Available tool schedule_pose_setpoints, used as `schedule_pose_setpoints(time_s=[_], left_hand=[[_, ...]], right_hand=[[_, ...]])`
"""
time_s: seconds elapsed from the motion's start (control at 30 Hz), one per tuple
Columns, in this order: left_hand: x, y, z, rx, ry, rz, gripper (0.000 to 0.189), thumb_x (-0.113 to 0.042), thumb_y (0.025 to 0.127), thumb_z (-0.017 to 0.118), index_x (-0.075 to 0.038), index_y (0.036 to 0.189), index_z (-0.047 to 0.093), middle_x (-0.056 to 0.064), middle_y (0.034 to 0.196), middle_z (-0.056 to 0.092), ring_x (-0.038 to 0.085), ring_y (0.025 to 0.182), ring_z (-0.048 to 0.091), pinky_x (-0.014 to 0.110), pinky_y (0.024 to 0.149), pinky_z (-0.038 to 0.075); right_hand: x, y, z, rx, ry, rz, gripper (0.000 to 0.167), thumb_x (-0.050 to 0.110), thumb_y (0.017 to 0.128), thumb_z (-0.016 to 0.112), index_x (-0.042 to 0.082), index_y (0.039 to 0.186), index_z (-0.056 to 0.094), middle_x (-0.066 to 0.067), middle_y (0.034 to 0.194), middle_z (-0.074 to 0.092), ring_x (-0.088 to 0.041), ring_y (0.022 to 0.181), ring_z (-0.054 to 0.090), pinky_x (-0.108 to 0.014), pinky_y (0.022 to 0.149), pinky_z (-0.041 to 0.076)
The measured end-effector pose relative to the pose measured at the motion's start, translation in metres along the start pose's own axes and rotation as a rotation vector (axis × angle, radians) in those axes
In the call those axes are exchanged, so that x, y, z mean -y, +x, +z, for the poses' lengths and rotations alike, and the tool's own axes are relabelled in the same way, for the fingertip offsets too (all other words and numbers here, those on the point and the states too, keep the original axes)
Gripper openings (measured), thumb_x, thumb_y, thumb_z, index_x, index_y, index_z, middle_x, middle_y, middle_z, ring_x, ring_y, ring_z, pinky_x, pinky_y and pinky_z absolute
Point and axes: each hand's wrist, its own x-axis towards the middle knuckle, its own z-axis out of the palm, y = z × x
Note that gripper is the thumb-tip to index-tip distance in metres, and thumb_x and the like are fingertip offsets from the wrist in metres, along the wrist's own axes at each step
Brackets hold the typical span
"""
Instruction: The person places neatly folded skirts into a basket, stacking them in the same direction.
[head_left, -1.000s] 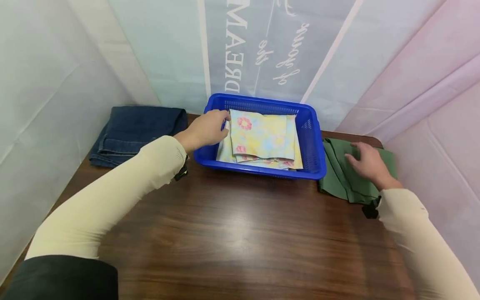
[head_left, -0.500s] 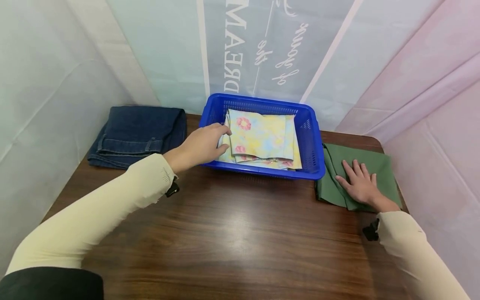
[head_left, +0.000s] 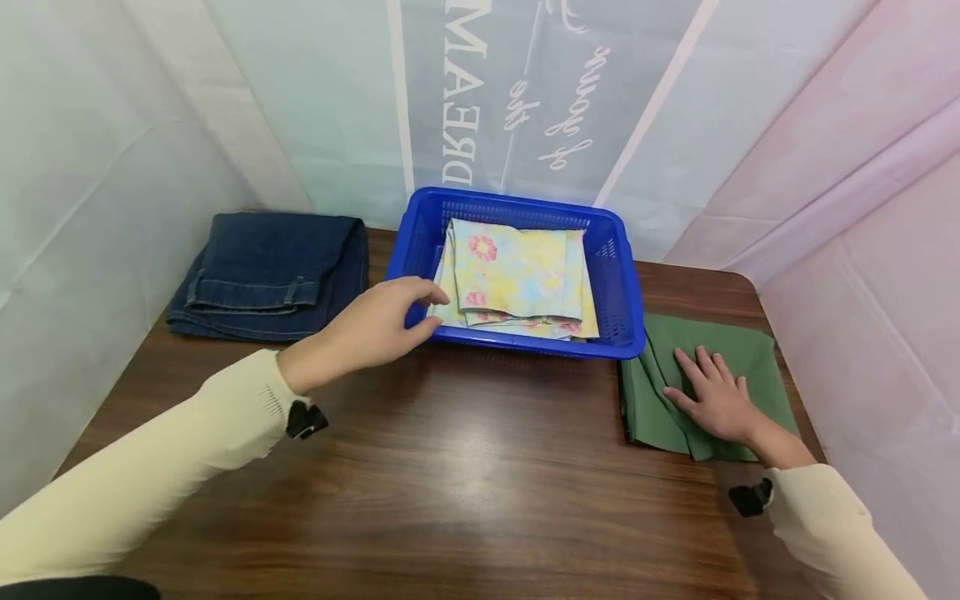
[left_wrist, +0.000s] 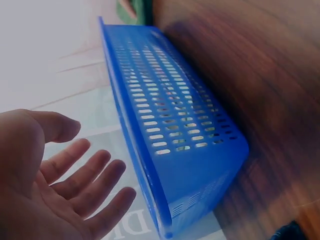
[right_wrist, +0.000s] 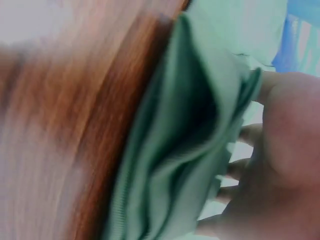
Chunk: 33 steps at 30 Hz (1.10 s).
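Note:
My right hand point(head_left: 716, 398) rests flat with spread fingers on a folded green garment point(head_left: 742, 342) at the table's right side. In the right wrist view the green cloth point(right_wrist: 165, 165) shows its layered folds under the hand point(right_wrist: 280, 165). My left hand point(head_left: 371, 329) hovers by the front left corner of a blue basket point(head_left: 630, 325), fingers relaxed and holding nothing. Folded yellow floral cloth point(head_left: 517, 267) lies inside the basket. The left wrist view shows the hand point(left_wrist: 75, 185) apart from the basket's perforated wall point(left_wrist: 195, 165).
Folded dark blue jeans point(head_left: 277, 258) lie at the back left of the brown wooden table point(head_left: 465, 500). Printed fabric point(head_left: 337, 100) hangs behind and along both sides of the table.
My right hand came down flat on the green garment, which slid toward me along the table. My left hand drew back from the basket's left rim, toward the front left.

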Motion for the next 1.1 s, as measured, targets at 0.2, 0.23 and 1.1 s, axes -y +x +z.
schedule_pose_setpoints(time_s=[0.2,0.23,1.1], left_hand=[[-0.003,-0.029,0.001,-0.008,-0.096,0.021,0.024,-0.014,0.098,0.070,-0.006,0.120,0.070,0.009,0.117,0.071,0.022,0.107,0.065,0.044,0.092,0.055],[-0.003,-0.034,0.002,-0.002,-0.098,0.027,0.023,-0.013,0.098,0.070,-0.006,0.120,0.070,0.009,0.116,0.071,0.022,0.107,0.065,0.045,0.092,0.055],[0.024,-0.088,0.061,0.338,-0.748,-0.430,0.034,-0.007,0.099,0.062,0.010,0.128,0.057,0.015,0.109,0.068,0.022,0.094,0.067,0.037,0.069,0.061]], right_hand=[[0.017,-0.015,-0.003,0.046,-0.029,-0.017,0.083,0.044,0.103,0.059,-0.007,0.157,0.023,-0.047,0.155,0.010,-0.069,0.139,0.007,-0.090,0.094,0.014],[0.020,-0.018,-0.003,0.049,-0.032,-0.023,0.082,0.041,0.102,0.062,-0.008,0.156,0.025,-0.047,0.155,0.011,-0.070,0.138,0.008,-0.091,0.093,0.016],[0.095,-0.065,0.029,0.181,-0.109,-0.049,0.093,0.049,0.094,0.069,-0.005,0.157,0.028,-0.045,0.154,0.017,-0.069,0.137,0.016,-0.078,0.087,0.042]])
